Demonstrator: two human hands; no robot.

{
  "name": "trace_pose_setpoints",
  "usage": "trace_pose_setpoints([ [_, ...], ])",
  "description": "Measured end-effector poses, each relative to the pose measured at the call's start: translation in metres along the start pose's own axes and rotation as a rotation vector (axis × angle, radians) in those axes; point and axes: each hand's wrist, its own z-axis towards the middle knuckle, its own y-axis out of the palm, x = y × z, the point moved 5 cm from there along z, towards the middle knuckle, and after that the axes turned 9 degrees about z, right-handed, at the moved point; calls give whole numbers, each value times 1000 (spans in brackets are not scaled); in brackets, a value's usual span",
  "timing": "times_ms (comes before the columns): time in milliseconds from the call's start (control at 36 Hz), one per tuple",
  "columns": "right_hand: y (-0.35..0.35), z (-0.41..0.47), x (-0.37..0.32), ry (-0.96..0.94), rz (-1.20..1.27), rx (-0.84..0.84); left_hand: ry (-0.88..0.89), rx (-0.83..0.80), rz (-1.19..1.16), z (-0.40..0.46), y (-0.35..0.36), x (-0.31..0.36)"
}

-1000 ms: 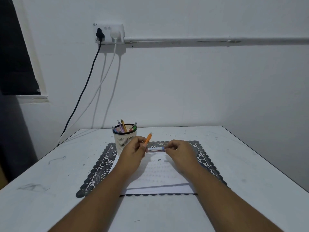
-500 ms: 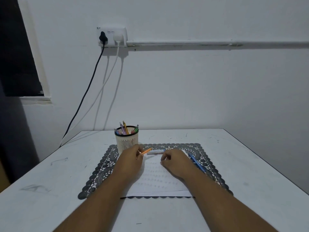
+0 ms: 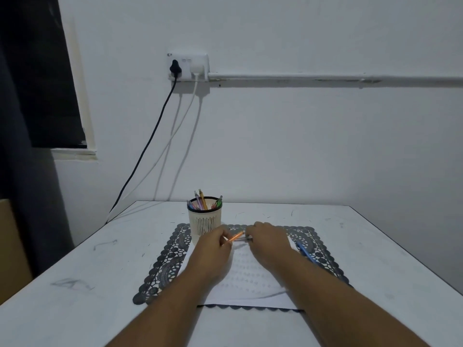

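The left hand (image 3: 213, 250) has its fingers curled in, thumb and fingertips pinching an orange pen (image 3: 235, 237) near its lower end. The pen tilts up and away from the palm, its free end pointing across at the right hand (image 3: 270, 240). That hand is arched knuckles-up with the fingers bent down, and its fingertips close on one end of a short grey piece (image 3: 243, 239). The piece runs level and lies just under the orange pen, touching or nearly touching it; I cannot tell which from here. Both hands meet in that narrow gap, fingertips almost together.

All of this is just in front of the pen cup (image 3: 205, 221) and slightly to its right, with the left hand's knuckles close beside the cup's base. The cup is pale and slotted, standing upright with several coloured pens in it. In front of the cup, under both wrists, lies a white sheet of paper (image 3: 250, 279) with faint rows of marks. The sheet rests on a dark lace mat (image 3: 162, 264), on whose far left corner the cup stands. Well to the right of the cup, beyond the right hand, a blue pen (image 3: 306, 254) lies on the mat. The mat lies on a scuffed white table (image 3: 100, 271). On the wall above the cup is a socket (image 3: 188, 66) with a black cable (image 3: 147, 146) hanging from it.
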Motion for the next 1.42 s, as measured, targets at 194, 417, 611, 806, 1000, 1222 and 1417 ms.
trace_pose_setpoints([
  [194, 3, 3, 0, -50, -4, 22, -8, -11, -24, 2, 1, -1],
  [417, 8, 5, -2, -82, -35, 31, -18, 6, -31, 2, 0, -3],
  [611, 13, 6, -1, -71, 16, 25, 7, 1, 36, 3, 1, -3],
  [806, 17, 9, 1, -89, 3, 31, 25, -16, 64, 5, 1, -2],
  [1000, 16, 8, 0, -102, -40, 28, 33, -10, 78, 7, 2, -3],
  [1222, 15, 7, -1, -122, -113, 10, 18, 2, 37, 7, 3, -7],
  [1417, 12, 4, -2, -124, -87, 13, 17, 11, 18, 7, 4, -7],
])
